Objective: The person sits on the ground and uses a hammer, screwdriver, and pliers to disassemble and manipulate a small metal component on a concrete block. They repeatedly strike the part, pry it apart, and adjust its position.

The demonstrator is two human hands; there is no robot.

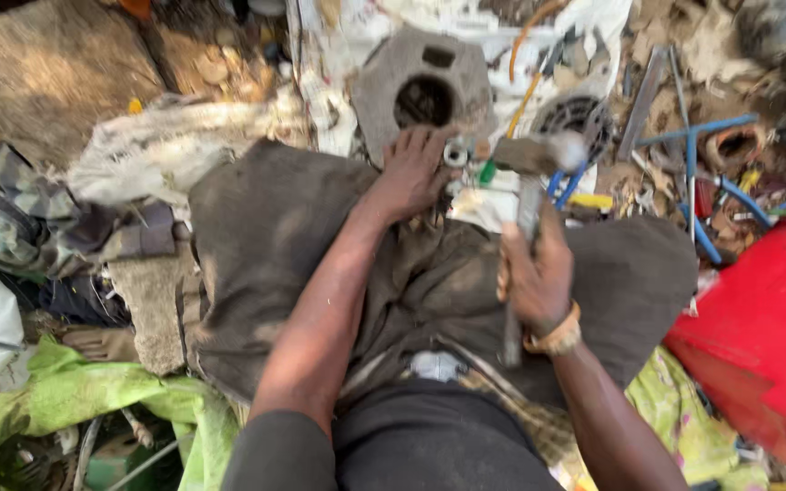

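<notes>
My right hand (537, 277) grips the metal handle of a hammer (539, 159), whose head is raised and blurred above a small white part (484, 205) on my lap. My left hand (414, 173) reaches forward and holds a small silver ring-shaped part (455, 153) just beside the hammer head. A grey cast metal housing (420, 86) with a round hole lies just beyond the left hand. I sit with dirty dark trousers (275, 236) spread wide.
A red metal box (766, 318) stands at the right. Blue-handled tools (698, 182), a round finned part (584, 118) and scrap lie ahead on the ground. Crumpled cloths (75, 209) and green fabric (93, 395) lie at the left.
</notes>
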